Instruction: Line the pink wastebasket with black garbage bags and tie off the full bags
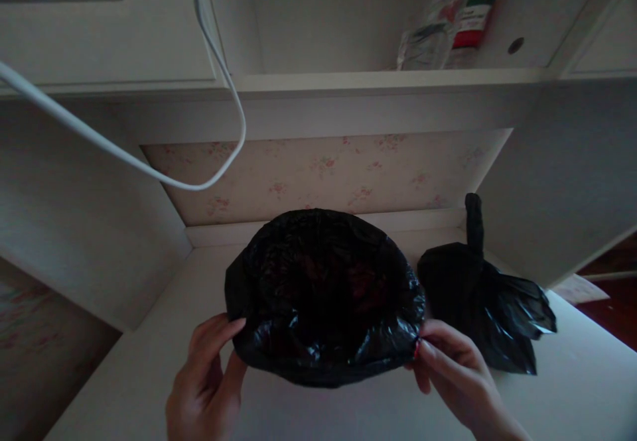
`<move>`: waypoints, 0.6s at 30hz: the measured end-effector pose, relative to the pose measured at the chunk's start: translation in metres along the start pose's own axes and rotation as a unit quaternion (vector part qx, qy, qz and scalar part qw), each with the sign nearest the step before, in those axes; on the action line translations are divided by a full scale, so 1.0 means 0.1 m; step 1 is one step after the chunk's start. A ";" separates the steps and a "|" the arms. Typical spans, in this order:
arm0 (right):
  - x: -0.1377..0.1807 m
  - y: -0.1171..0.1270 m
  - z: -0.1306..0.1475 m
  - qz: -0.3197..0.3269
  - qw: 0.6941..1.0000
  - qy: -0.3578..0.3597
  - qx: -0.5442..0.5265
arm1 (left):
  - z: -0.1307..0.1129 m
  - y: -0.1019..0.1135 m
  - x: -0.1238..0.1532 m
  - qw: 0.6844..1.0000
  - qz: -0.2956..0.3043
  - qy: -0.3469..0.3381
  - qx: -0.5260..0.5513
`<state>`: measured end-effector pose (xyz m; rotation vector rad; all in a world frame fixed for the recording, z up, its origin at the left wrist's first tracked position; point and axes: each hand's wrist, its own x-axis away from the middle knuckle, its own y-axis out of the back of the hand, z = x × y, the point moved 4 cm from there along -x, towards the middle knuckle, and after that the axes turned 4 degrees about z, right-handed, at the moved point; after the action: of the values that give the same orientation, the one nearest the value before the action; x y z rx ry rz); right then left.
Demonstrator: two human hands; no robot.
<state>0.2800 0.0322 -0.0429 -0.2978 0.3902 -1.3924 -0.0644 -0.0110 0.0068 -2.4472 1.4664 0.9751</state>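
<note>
A black plastic bag (323, 371) stands wide open on the white surface, its edge folded outward into an oval rim. It seems to line a container, whose sides are hidden; dark red shows faintly through the plastic inside. My left hand (206, 378) grips the rim at the near left, fingertips over the edge and thumb below. At the near right, my right hand (455, 371) pinches the rim between thumb and fingers, where a small red bit shows. A second black plastic bag (472, 302), with one handle sticking up, sits right of the first.
White tabletop (582, 355) lies under both bags, with side panels left and right. A shelf (328, 83) overhead holds a clear plastic bottle (428, 40) and a red-and-green container (478, 20). A white cable (199, 186) hangs in a loop at upper left.
</note>
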 end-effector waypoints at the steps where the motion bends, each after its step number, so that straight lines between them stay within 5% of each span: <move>1: 0.02 0.01 0.07 -0.032 0.999 0.004 -0.003 | -0.02 0.00 -0.01 1.000 0.008 -0.018 -0.008; 9: -0.29 0.07 0.77 -0.122 0.977 0.149 0.088 | -0.21 -0.11 -0.05 0.991 0.054 -0.110 -0.052; 15: -0.66 0.10 0.82 -0.161 0.954 0.209 0.140 | -0.18 -0.14 -0.04 0.998 0.035 -0.040 -0.020; 18: -0.82 0.01 0.87 -0.100 0.951 0.228 0.186 | -0.14 -0.13 -0.06 0.999 0.047 0.014 0.019</move>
<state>0.3083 0.1108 0.0426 0.3104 0.4725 -1.7016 -0.0491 -0.0052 0.0182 -2.3955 1.6071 0.9248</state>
